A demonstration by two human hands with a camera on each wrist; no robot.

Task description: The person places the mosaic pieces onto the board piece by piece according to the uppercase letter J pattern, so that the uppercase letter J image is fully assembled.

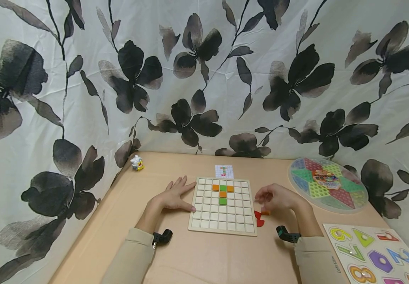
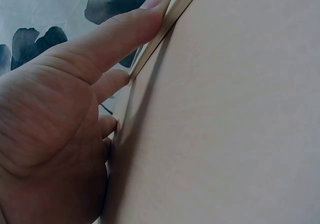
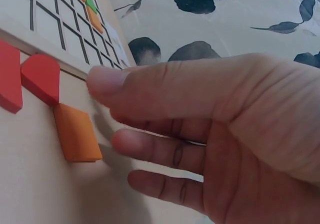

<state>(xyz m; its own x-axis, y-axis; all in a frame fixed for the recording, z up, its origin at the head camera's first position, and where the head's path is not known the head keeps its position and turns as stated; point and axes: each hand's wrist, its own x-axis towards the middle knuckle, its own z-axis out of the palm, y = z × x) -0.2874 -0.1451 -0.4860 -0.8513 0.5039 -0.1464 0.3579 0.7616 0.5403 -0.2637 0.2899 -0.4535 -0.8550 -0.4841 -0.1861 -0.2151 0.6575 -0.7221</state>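
A pale grid board lies on the table, with several orange and green square tiles set in its upper cells. My left hand rests at the board's left edge with fingers spread; in the left wrist view the thumb lies on the rim. Beyond the right edge my right hand hovers with bent, loose fingers, and nothing shows between them. Close to its fingertips, an orange square tile lies on the table beside two red rounded pieces. The thumb partly hides the index finger.
A small pattern card lies behind the board. To the right are a round colored game board and a number-and-shape puzzle board. A small toy figure stands at the back left. Floral cloth hangs behind the table.
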